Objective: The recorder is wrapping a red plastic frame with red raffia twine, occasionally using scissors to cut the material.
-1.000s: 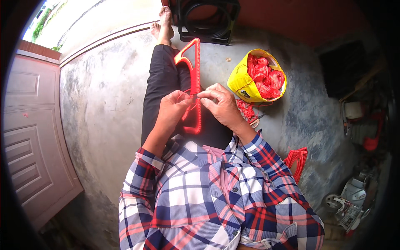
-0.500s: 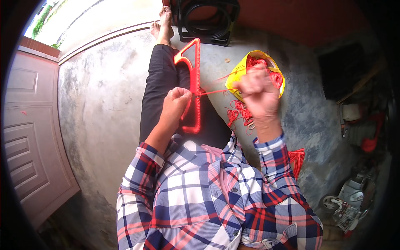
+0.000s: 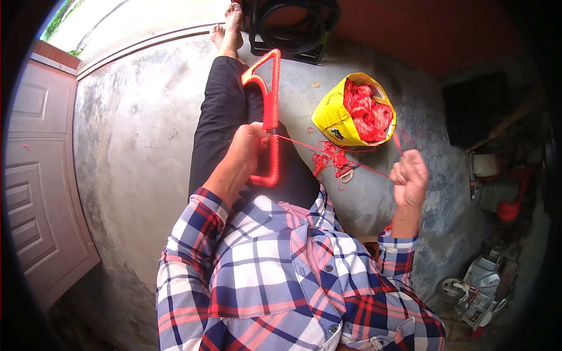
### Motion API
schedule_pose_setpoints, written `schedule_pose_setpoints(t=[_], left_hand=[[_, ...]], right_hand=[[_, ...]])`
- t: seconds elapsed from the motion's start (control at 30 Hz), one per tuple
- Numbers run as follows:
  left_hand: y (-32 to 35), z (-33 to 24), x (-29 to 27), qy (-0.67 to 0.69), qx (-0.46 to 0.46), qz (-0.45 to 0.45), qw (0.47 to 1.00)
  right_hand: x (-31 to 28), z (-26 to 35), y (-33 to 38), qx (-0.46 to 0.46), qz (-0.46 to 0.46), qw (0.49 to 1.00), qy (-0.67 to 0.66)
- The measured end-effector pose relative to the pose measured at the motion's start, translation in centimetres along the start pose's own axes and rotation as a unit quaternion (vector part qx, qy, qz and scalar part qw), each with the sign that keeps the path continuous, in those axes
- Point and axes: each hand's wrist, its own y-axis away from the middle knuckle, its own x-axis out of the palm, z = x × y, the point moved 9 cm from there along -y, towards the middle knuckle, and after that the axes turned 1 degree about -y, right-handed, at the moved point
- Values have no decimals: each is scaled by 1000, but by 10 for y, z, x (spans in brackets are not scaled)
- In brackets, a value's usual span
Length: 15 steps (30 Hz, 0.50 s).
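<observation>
I sit on a concrete floor with my legs stretched out in black trousers. My left hand grips a long red cord-wrapped frame that lies along my lap. My right hand is a fist out to the right, closed on a red cord pulled taut from the frame. Loose red cord lies tangled on the floor between my leg and a yellow bag full of red cord.
A black square frame with a ring stands beyond my bare feet. A panelled door is at the left. Cluttered items and a small machine sit at the right.
My right hand left the frame, swung out past the yellow bag, then came down to the right, drawing the red cord tight. My left hand stayed on the frame.
</observation>
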Motion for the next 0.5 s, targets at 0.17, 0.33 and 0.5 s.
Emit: schedule_pose_setpoints(t=[0.17, 0.33, 0.5], left_hand=[[26, -43, -7, -335, 246, -161, 895], [94, -23, 98, -300, 185, 221, 909], [69, -41, 26, -185, 147, -10, 972]], right_hand=[[0, -90, -7, 175, -15, 956, 235], [132, -113, -2, 235, 235, 939, 85], [133, -126, -55, 189, 197, 958, -89]])
